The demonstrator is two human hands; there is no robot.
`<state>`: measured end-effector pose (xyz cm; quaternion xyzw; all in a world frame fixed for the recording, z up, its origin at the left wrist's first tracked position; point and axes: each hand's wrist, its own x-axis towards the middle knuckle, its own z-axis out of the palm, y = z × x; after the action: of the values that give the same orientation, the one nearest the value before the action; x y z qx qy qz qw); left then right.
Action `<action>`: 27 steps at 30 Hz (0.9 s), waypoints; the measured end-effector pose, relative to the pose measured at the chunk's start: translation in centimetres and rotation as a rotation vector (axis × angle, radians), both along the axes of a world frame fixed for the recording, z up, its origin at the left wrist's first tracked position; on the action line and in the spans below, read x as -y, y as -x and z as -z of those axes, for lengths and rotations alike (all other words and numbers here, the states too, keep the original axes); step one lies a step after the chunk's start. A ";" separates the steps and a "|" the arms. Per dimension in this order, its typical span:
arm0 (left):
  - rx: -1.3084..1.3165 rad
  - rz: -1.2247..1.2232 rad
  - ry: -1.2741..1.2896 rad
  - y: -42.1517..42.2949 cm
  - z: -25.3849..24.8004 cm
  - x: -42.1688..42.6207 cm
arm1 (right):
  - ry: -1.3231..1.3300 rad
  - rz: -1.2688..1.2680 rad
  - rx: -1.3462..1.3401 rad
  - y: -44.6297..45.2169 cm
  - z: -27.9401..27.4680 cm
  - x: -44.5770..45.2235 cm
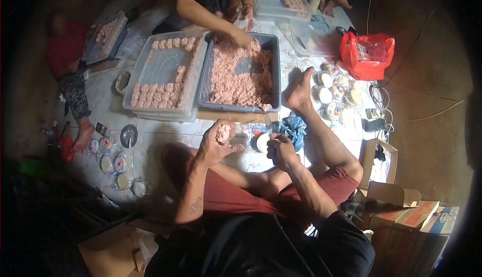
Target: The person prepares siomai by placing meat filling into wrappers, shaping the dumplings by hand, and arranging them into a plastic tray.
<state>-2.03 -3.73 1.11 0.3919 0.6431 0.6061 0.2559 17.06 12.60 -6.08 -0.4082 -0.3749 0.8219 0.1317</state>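
Observation:
My left hand [213, 144] cups a lump of pink minced meat [223, 134], its thumb stretched out to the right. In my right hand [283, 151] is a fork [268, 121], tines up, its handle mostly hidden by my closed fingers. Ahead of both hands stands a grey tub [202, 96] of minced meat [228, 76]. To its left, a clear plastic container [131, 78] holds rows of shaped meat balls [155, 95]. A blue cloth [295, 129] and a wrapped pack with a round pale piece [262, 142] lie beside my right hand.
A co-worker's hand [241, 38] reaches into the tub from the far side. Several round packs [334, 93] and a red plastic bag [369, 56] are at right; more packs [120, 164] lie at left. Cables [384, 101] and cardboard boxes [406, 227] are on the right.

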 end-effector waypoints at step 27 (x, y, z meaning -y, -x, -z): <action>0.033 0.263 0.206 1.3 2.5 -2.0 | -1.292 -0.295 -0.145 -1.2 -13.9 1.4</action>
<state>-3.29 -1.76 -1.37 0.4343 0.6408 0.5044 0.3824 18.25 11.23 7.80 -0.1353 -0.8343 0.4666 0.2607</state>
